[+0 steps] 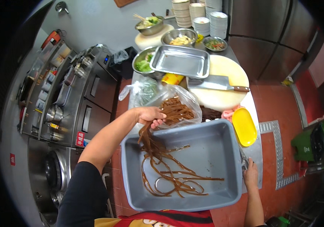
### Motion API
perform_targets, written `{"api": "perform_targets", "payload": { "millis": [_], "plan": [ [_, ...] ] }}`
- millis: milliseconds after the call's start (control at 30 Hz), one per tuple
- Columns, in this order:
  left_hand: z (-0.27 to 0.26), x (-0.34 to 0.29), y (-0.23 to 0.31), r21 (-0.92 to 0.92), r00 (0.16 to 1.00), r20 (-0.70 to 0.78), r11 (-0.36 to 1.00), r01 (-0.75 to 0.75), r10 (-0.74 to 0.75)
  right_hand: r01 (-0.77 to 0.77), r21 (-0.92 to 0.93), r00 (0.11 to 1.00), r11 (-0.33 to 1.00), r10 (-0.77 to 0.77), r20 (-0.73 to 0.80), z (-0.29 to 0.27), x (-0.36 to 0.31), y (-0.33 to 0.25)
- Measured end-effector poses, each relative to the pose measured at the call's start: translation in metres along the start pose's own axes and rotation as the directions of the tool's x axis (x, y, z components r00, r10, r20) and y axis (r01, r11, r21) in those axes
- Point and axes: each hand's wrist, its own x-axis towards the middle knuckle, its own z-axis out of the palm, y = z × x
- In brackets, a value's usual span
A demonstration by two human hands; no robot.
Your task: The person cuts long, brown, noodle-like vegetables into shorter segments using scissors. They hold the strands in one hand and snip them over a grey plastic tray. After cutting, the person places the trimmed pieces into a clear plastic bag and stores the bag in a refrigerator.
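My left hand (pixel 151 115) is closed on a bunch of long, flat brown strips (pixel 148 142), like wide noodles or kelp. They hang into a grey plastic tub (pixel 228 170), their lower ends spread wet and glossy over its bottom. More brown strips (pixel 177 109) lie in an open clear plastic bag (pixel 194 104) just beyond the tub, beside that hand. At the tub's right side my right hand (pixel 250 174) is closed around a grey metal tool (pixel 243 157) resembling scissors, partly hidden by the fingers and the rim.
A cleaver (pixel 218 83) lies on a round white cutting board (pixel 228 70), near a steel tray (pixel 181 60). A yellow oval dish (pixel 244 126) sits by the tub's right corner. Bowls of vegetables (pixel 144 64) and stacked plates (pixel 218 24) stand farther back. Steel shelving (pixel 65 85) is on the left.
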Motion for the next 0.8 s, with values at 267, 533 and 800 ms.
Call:
{"api": "perform_targets", "payload": {
  "millis": [267,533,800],
  "plan": [
    [-0.009,-0.005,-0.012,-0.007,0.998,0.057,0.999,-0.039,0.039,-0.345,0.49,0.911,0.801,0.16,0.38,-0.117,-0.034,-0.026],
    [-0.009,-0.011,-0.008,0.004,0.997,0.032,0.998,-0.07,0.07,-0.523,0.721,0.511,0.455,-0.509,0.692,-0.128,-0.001,-0.211],
    [-0.023,-0.013,-0.003,-0.003,0.992,0.077,0.995,-0.099,0.099,-0.567,0.602,0.305,0.562,-0.535,0.788,-0.069,0.066,-0.32]
  ]
}}
